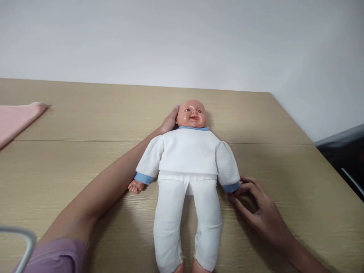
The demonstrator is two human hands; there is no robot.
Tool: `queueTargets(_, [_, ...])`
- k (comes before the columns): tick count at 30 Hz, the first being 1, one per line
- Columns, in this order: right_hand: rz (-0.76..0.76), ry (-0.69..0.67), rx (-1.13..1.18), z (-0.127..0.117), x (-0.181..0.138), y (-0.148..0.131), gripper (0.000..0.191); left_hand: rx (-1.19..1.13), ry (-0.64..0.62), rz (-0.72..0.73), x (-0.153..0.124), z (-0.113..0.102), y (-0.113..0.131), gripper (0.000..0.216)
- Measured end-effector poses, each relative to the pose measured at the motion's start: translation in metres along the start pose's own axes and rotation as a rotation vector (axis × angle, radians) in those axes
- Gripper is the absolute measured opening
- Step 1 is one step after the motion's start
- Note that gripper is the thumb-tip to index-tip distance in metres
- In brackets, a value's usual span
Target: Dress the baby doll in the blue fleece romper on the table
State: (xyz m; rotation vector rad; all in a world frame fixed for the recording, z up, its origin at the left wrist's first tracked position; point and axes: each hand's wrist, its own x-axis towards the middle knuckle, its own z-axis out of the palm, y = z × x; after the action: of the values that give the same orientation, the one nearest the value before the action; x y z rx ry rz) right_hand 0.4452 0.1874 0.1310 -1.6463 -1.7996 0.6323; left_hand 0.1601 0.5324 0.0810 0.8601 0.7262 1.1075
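**Doll flat on table, both hands on it**

Doll (189, 159) lies face up at frame centre on the wooden table (284, 125), head toward the top of the frame, legs running to the bottom edge. White top and trousers, blue cuffs and collar.

Left hand (170, 121) is at the doll's head, cupped against its side, fingers curled behind it. Touching, not clamped around anything I can confirm. Forearm runs diagonally from lower left, purple sleeve (57, 258) at the bottom left corner.

Right hand (256, 204) sits lower right, fingertips (237, 190) pinched together at the blue cuff of the doll's arm on that side. Doll's own hand there is hidden.

Pink cloth (17, 119) at the left edge, well apart from the doll. Grey curved bar (25, 242) at bottom left, can't tell what it is.
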Motion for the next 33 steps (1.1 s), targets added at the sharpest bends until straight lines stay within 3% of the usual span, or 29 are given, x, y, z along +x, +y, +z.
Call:
queueTargets(8, [-0.012,0.014,-0.002,0.0,0.001,-0.001,0.012,-0.061,-0.227,-0.131,-0.027,0.02,0.019,0.073])
queueTargets(15, [-0.017,0.013,-0.005,0.001,0.001,-0.001,0.013,-0.057,-0.235,-0.062,-0.032,0.025,0.022,0.069])
queueTargets(20, [-0.022,0.017,-0.002,0.0,-0.001,0.001,0.012,-0.054,-0.22,-0.107,-0.024,0.018,0.017,0.073])
queueTargets(27, [-0.016,0.003,0.0,0.001,-0.001,0.003,0.012,-0.072,-0.098,-0.061,-0.009,0.01,0.008,0.061])
queueTargets(33, [-0.016,0.013,-0.01,0.001,0.0,0.001,0.013,-0.04,-0.235,-0.1,-0.029,0.02,0.021,0.068])
